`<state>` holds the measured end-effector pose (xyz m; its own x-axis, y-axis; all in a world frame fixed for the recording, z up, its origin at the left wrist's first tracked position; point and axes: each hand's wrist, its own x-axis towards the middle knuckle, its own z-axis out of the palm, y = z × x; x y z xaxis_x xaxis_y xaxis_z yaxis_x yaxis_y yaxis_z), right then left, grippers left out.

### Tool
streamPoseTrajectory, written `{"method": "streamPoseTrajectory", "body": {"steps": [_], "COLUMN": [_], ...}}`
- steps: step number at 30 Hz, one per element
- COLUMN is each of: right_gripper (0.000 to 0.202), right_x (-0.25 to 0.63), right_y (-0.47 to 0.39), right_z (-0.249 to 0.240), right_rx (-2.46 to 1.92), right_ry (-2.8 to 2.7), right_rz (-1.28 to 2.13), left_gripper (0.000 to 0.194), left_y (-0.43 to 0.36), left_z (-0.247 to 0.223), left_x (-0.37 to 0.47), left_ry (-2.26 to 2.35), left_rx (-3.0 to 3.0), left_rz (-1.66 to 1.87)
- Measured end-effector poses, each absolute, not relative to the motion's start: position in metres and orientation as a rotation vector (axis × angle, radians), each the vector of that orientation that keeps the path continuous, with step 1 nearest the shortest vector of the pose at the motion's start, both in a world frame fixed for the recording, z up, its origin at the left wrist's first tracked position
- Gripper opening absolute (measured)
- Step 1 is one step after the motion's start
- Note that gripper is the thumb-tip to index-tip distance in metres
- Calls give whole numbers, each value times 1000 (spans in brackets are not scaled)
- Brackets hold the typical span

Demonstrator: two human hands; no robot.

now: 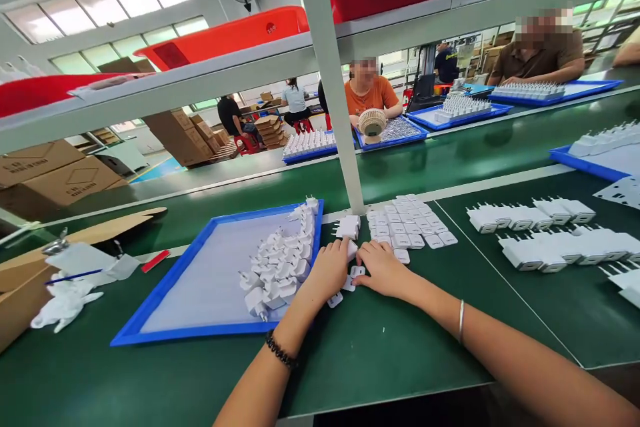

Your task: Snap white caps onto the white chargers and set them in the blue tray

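Note:
My left hand [330, 270] is closed around a white charger body [353, 251], mostly hidden by the fingers. Close beside it, my right hand [384, 268] has its fingers curled, with thumb and fingertips at a small white square cover [357, 271]. More loose covers [335, 300] lie under the hands. Just beyond the fingers, a few white plug chargers [347, 227] stand together. Rows of white square covers [407, 223] are spread past my right hand. Left of my hands, a blue-rimmed tray [200, 330] carries a heap of white plug chargers [280, 267].
Chargers [570, 247] stand in rows on the green table at right. A metal post [333, 93] rises ahead, bearing a shelf with red bins [225, 37]. At left lie a white glove [65, 303], a pen and cardboard [20, 287]. Across the line, people sit by trays.

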<state>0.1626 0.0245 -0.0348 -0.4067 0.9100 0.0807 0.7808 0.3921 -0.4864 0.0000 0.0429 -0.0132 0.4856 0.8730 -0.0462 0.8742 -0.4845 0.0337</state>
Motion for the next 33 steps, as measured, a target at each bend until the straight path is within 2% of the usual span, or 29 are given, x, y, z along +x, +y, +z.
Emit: {"method": "streamPoseTrajectory", "body": {"steps": [4, 9, 16, 21, 25, 29, 33], "right_gripper": [21, 6, 26, 41, 39, 46, 34], "right_x": [161, 168, 181, 187, 187, 188, 189], "right_y": [23, 23, 27, 23, 18, 20, 22], "right_z": [-34, -28, -10, 0, 1, -2, -6], "right_rx": [-1453, -1307, -1192, -970, -792, -851, -819], "right_ry": [-2332, -2293, -1914, -1629, -1110, -870, -756], "right_rz": [538, 589, 916, 1297, 1666, 1678, 1727], "left_gripper": [54, 45, 39, 38, 37, 49, 53], "left_y": [43, 47, 52, 44, 38, 31, 25], "left_z": [-17, -21, -12, -1, 4, 5, 4], "left_x": [0, 1, -6, -8, -6, -1, 1], "left_ry": [1576, 1592, 1444, 867, 736, 673, 692], "left_rx": [2549, 2352, 1904, 1046, 772, 888, 1037], "left_rz": [85, 331, 775, 1094, 1091, 1085, 1045]}}
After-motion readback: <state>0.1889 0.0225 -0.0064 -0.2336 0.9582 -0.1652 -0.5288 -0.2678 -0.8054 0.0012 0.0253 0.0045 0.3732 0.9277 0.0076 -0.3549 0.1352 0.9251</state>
